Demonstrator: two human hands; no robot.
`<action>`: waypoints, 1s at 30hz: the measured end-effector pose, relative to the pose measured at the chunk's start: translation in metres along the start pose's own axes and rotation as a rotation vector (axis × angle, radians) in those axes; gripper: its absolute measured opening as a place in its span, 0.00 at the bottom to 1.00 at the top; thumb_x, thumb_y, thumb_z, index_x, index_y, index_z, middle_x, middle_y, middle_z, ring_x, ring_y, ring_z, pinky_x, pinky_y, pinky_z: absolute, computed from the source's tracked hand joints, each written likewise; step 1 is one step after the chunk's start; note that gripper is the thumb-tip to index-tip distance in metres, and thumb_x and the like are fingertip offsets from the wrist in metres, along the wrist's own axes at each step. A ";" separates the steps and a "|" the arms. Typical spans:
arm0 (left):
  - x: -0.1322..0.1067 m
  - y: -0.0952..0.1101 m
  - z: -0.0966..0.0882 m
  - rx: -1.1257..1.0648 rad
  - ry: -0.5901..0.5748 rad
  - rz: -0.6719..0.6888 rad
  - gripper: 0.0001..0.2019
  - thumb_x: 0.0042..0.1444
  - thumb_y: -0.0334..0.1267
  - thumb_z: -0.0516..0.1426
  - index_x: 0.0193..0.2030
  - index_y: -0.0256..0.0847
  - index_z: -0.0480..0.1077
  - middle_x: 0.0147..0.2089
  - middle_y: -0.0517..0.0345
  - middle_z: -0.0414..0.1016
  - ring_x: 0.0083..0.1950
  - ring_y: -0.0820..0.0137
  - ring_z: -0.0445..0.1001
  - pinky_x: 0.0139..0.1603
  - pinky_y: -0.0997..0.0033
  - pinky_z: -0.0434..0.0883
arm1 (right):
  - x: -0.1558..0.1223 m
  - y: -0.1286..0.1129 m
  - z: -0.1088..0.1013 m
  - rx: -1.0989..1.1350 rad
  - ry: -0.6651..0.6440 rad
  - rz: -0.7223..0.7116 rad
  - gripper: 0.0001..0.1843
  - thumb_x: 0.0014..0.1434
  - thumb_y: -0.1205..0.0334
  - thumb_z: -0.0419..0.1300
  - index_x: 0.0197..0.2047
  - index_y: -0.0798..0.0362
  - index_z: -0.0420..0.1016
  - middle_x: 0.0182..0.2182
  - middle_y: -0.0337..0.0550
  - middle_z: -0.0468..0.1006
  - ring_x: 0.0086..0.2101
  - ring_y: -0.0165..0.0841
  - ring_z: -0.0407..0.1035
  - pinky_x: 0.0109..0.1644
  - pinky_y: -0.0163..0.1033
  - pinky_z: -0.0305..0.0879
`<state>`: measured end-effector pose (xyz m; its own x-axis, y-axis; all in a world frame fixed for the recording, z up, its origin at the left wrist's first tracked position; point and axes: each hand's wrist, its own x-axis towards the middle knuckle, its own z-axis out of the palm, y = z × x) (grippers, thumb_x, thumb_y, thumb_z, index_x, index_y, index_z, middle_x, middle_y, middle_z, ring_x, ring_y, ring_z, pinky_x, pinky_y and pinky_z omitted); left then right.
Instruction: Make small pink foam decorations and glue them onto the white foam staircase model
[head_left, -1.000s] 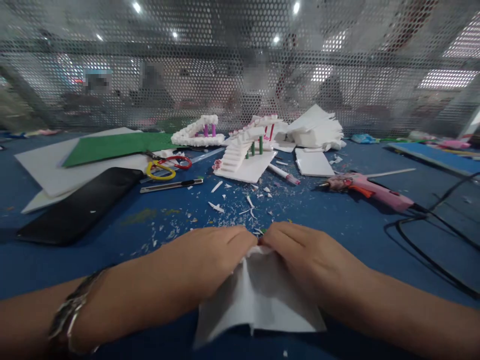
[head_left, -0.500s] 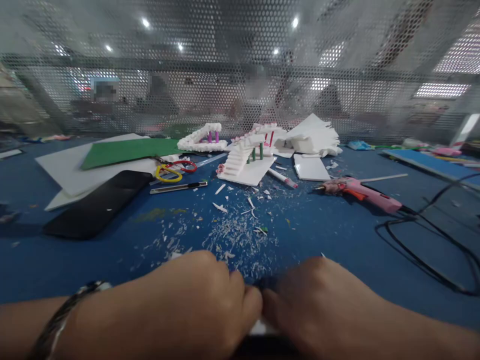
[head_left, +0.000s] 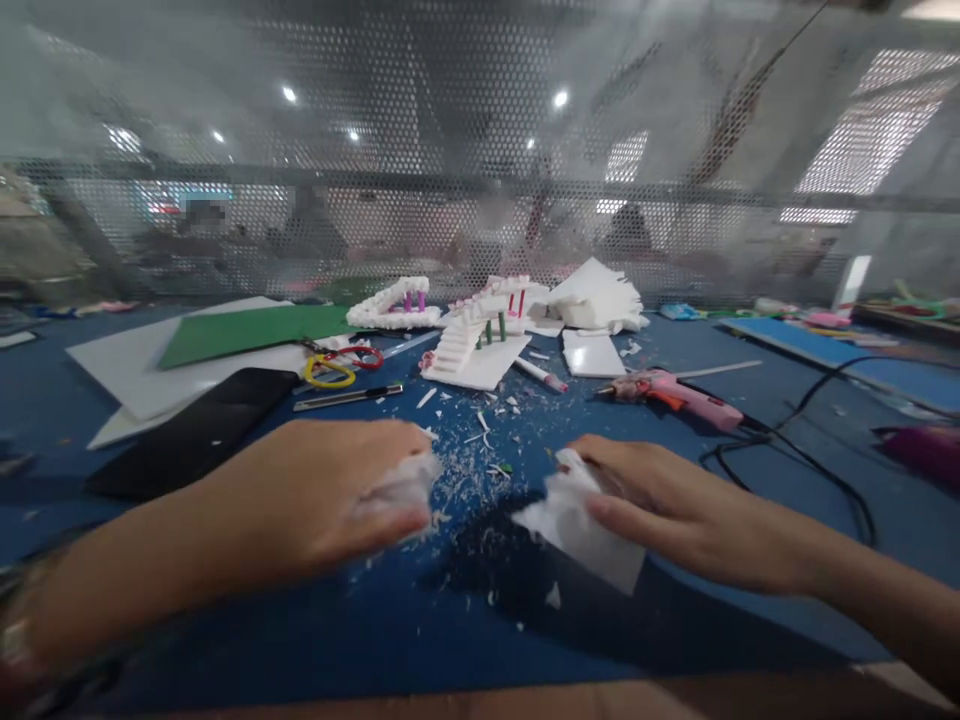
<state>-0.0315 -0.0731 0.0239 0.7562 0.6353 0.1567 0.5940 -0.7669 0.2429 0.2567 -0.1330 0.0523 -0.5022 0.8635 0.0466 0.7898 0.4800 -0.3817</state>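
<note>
My left hand is closed around a small torn piece of white foam, blurred by motion, low over the blue table. My right hand pinches a larger white foam piece with jagged edges. The two hands are apart, with white foam crumbs scattered between and beyond them.
Farther back stand a white foam staircase model and a second model. Scissors, a utility knife, a black phone, green and white sheets, a pink glue gun with black cable, and foam scraps lie around. A mesh screen closes the rear.
The hands were pressed together on one white foam sheet; now they have pulled apart, each with a torn piece. The view has tilted up.
</note>
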 end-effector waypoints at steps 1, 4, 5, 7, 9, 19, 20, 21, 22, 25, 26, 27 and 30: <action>0.013 0.010 -0.010 0.112 0.016 -0.002 0.20 0.52 0.48 0.48 0.49 0.39 0.61 0.46 0.49 0.68 0.45 0.59 0.66 0.42 0.63 0.61 | 0.004 -0.002 -0.001 0.065 -0.009 0.018 0.08 0.57 0.60 0.47 0.38 0.54 0.61 0.31 0.40 0.68 0.31 0.30 0.63 0.35 0.35 0.59; 0.046 0.017 -0.017 0.280 0.186 -0.035 0.25 0.52 0.45 0.48 0.55 0.33 0.55 0.53 0.41 0.60 0.54 0.52 0.56 0.52 0.52 0.53 | 0.015 -0.003 0.000 0.246 0.007 0.030 0.12 0.54 0.65 0.48 0.43 0.55 0.57 0.37 0.42 0.66 0.37 0.30 0.63 0.40 0.35 0.60; 0.052 0.016 -0.014 0.247 0.224 -0.042 0.27 0.51 0.47 0.49 0.55 0.33 0.53 0.56 0.39 0.56 0.57 0.51 0.52 0.54 0.50 0.49 | 0.019 -0.002 0.001 0.289 0.023 0.022 0.13 0.54 0.66 0.48 0.45 0.55 0.56 0.38 0.42 0.65 0.38 0.30 0.62 0.40 0.35 0.61; 0.060 0.016 -0.004 -0.006 0.160 -0.050 0.31 0.51 0.51 0.48 0.58 0.36 0.48 0.59 0.41 0.51 0.59 0.53 0.49 0.55 0.51 0.50 | 0.027 0.000 0.005 0.367 0.060 0.034 0.17 0.53 0.66 0.48 0.48 0.55 0.52 0.39 0.43 0.65 0.38 0.30 0.63 0.40 0.35 0.61; 0.063 0.022 0.007 -0.389 0.025 -0.095 0.33 0.52 0.51 0.47 0.60 0.36 0.40 0.59 0.39 0.53 0.58 0.57 0.55 0.52 0.56 0.57 | 0.034 0.000 0.009 0.458 0.092 0.076 0.22 0.52 0.66 0.50 0.50 0.55 0.49 0.36 0.41 0.66 0.35 0.29 0.64 0.38 0.35 0.62; 0.058 0.029 0.020 -0.904 0.012 -0.343 0.29 0.53 0.35 0.47 0.59 0.35 0.35 0.48 0.43 0.67 0.47 0.66 0.69 0.43 0.65 0.65 | 0.032 0.015 0.005 0.152 0.168 0.158 0.22 0.48 0.67 0.52 0.48 0.55 0.56 0.33 0.42 0.69 0.30 0.30 0.65 0.33 0.35 0.61; 0.054 0.025 0.020 -0.833 -0.009 -0.335 0.30 0.53 0.36 0.47 0.59 0.34 0.35 0.47 0.44 0.69 0.46 0.66 0.69 0.42 0.66 0.66 | 0.028 0.021 0.005 0.144 0.132 0.175 0.21 0.50 0.66 0.50 0.49 0.55 0.55 0.30 0.40 0.69 0.26 0.29 0.65 0.28 0.34 0.61; 0.050 0.022 0.019 -0.742 -0.046 -0.317 0.31 0.53 0.37 0.47 0.59 0.33 0.34 0.44 0.45 0.70 0.44 0.66 0.70 0.40 0.67 0.66 | 0.025 0.025 0.006 0.140 0.106 0.185 0.20 0.52 0.66 0.49 0.50 0.56 0.54 0.27 0.39 0.69 0.22 0.28 0.64 0.25 0.33 0.60; 0.046 0.020 0.019 -0.620 -0.084 -0.307 0.32 0.53 0.38 0.47 0.60 0.33 0.35 0.41 0.47 0.71 0.41 0.65 0.71 0.38 0.67 0.67 | 0.023 0.029 0.008 0.105 0.104 0.188 0.20 0.53 0.65 0.47 0.51 0.57 0.53 0.26 0.38 0.68 0.21 0.27 0.64 0.24 0.33 0.60; 0.040 0.021 0.019 -0.182 -0.057 -0.237 0.32 0.52 0.39 0.47 0.61 0.31 0.37 0.42 0.45 0.70 0.41 0.61 0.70 0.38 0.62 0.66 | 0.016 0.029 0.013 -0.196 0.260 0.150 0.21 0.54 0.64 0.48 0.51 0.59 0.53 0.28 0.43 0.71 0.26 0.32 0.67 0.30 0.39 0.62; 0.039 0.023 0.019 -0.042 0.007 -0.189 0.32 0.52 0.39 0.48 0.60 0.30 0.39 0.46 0.41 0.67 0.46 0.58 0.67 0.43 0.59 0.64 | 0.015 0.026 0.014 -0.293 0.301 0.099 0.20 0.54 0.63 0.49 0.51 0.59 0.54 0.31 0.46 0.71 0.30 0.34 0.67 0.33 0.41 0.62; 0.039 0.025 0.019 0.070 0.074 -0.128 0.32 0.51 0.39 0.49 0.60 0.29 0.41 0.51 0.38 0.62 0.51 0.56 0.62 0.47 0.56 0.61 | 0.014 0.022 0.015 -0.346 0.300 0.031 0.19 0.55 0.63 0.49 0.50 0.58 0.56 0.35 0.48 0.71 0.34 0.36 0.67 0.36 0.42 0.62; 0.040 0.030 0.017 0.204 0.130 0.082 0.31 0.48 0.44 0.53 0.57 0.32 0.50 0.56 0.39 0.55 0.57 0.54 0.53 0.54 0.53 0.53 | 0.015 0.012 0.020 -0.323 0.115 -0.181 0.18 0.54 0.62 0.52 0.49 0.55 0.60 0.43 0.49 0.67 0.42 0.37 0.63 0.43 0.41 0.61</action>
<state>0.0213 -0.0727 0.0210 0.7703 0.5666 0.2925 0.5853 -0.8103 0.0281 0.2514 -0.1171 0.0305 -0.6153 0.7635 0.1963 0.7717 0.6342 -0.0479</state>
